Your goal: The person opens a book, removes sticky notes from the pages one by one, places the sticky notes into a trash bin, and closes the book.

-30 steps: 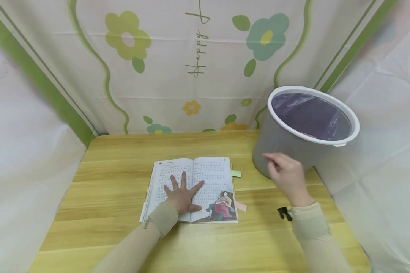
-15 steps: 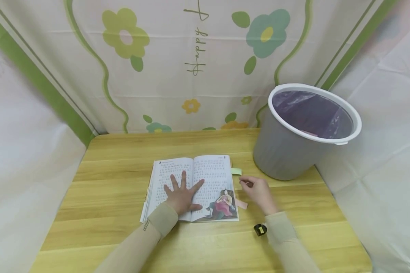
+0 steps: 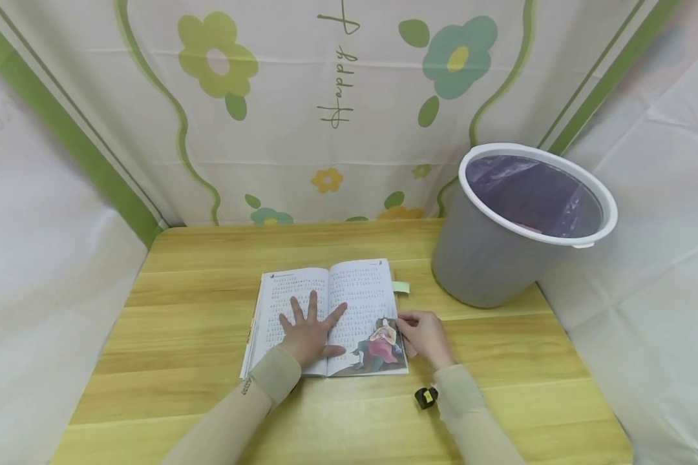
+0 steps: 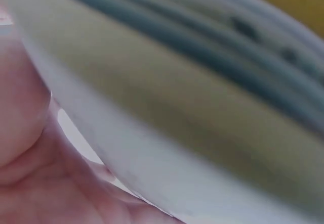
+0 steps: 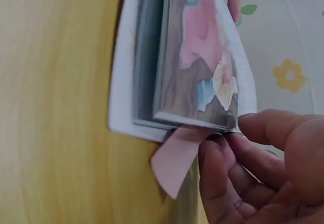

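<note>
An open book (image 3: 357,284) with printed text and a picture at the lower right lies on the wooden table. My left hand (image 3: 309,336) presses across its middle, fingers spread and straight; the left wrist view shows the palm (image 4: 61,183) close to the page edges. At the book's right edge, my right hand (image 3: 424,334) pinches the page edge, thumb above and curled fingers beneath. A pink sticky tab (image 5: 177,158) sticks out beside those fingers. Farther up the same edge, a green sticky tab (image 3: 401,287) protrudes.
A grey trash bin (image 3: 483,258) with a white rim and a purple liner stands at the table's back right. Something pink (image 3: 529,228) shows inside it. Floral-printed cloth (image 3: 326,148) hangs behind the table (image 3: 180,310), with pale cloth at both sides.
My right hand has come from beside the bin leftward and down to the book's right edge, where it now pinches the page. The left hand has stayed in place.
</note>
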The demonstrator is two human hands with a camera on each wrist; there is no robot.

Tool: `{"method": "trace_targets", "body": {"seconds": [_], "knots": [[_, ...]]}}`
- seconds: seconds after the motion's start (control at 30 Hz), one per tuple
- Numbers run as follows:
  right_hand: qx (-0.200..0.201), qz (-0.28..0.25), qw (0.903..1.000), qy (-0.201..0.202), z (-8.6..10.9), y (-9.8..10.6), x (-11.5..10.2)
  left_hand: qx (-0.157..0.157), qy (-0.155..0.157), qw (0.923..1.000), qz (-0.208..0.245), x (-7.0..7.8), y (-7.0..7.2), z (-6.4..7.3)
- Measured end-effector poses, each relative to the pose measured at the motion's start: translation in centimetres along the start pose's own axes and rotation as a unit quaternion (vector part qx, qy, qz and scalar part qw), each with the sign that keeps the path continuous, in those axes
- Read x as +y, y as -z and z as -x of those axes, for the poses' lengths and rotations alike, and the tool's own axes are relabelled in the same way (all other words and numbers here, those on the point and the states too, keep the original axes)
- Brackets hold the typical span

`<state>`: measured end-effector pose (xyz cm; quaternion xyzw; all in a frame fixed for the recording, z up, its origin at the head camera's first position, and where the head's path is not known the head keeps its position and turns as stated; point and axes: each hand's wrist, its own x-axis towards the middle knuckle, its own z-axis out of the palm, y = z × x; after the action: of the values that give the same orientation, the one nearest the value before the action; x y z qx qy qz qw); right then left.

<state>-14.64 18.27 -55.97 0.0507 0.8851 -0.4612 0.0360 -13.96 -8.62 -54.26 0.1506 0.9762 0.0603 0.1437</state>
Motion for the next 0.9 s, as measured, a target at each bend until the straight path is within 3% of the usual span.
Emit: {"method": "trace_targets", "body": {"seconds": [0.3,0.47,0.57,0.67,0.77,0.9], "knots": [[0.017,-0.003,0.9998,0.002,0.0,0.2,-0.2,-0.016,0.001,0.9997,0.018,0.2,0.9,0.1],[-0.03,-0.062,0.9966,-0.047,0.3,0.3,-0.7,-0.015,0.002,0.9996,0.023,0.3,1.0,0.1],[-0.057,-0.065,0.9946,-0.057,0.6,0.1,-0.5,-0.013,0.001,0.9996,0.024,0.3,1.0,0.1],[-0.057,-0.06,0.9947,-0.061,0.8,-0.4,-0.1,-0.014,-0.001,0.9995,0.028,0.2,1.0,0.1],[-0.055,-0.071,0.993,-0.076,0.8,-0.8,0.3,-0.021,-0.005,0.9988,0.044,-0.4,1.0,0.0],[-0.072,-0.098,0.9888,-0.087,0.6,-1.2,0.3,-0.022,-0.014,0.9954,0.092,-2.5,1.2,0.4]]}}
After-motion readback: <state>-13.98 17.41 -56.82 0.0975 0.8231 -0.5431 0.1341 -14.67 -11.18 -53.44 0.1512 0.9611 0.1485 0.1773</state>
